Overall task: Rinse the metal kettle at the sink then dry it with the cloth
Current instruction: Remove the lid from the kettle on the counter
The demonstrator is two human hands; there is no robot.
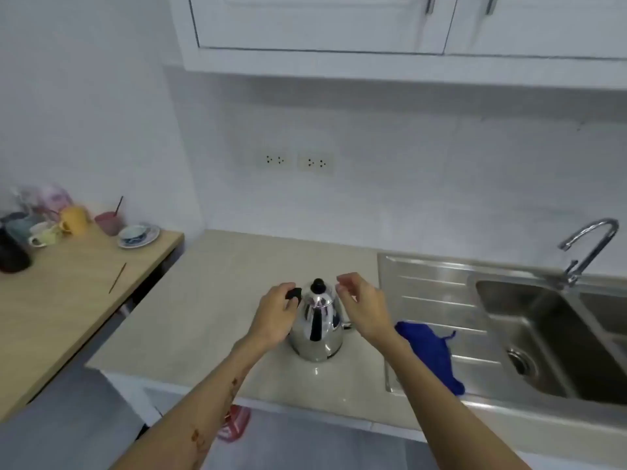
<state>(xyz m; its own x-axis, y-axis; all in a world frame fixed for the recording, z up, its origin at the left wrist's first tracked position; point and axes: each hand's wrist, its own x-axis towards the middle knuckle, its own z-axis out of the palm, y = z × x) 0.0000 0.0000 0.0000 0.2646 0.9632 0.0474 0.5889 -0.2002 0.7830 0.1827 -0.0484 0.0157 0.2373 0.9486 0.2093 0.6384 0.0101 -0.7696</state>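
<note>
A shiny metal kettle (317, 329) with a black lid knob stands upright on the beige counter (217, 300), left of the sink. My left hand (276, 312) is closed around the kettle's black handle on its left side. My right hand (361, 301) hovers just right of the lid, fingers loosely curled and apart, holding nothing. A blue cloth (431, 354) lies crumpled on the steel draining board (431, 283), partly hidden by my right forearm. The sink basin (543, 330) and its curved tap (590, 249) are at the right; no water is running.
A wooden side table (68, 300) at the left carries several cups, a saucer and a thin stick. Two wall sockets (295, 161) sit above the counter. White wall cupboards (322, 25) hang overhead. A red object (234, 424) lies on the floor below the counter edge.
</note>
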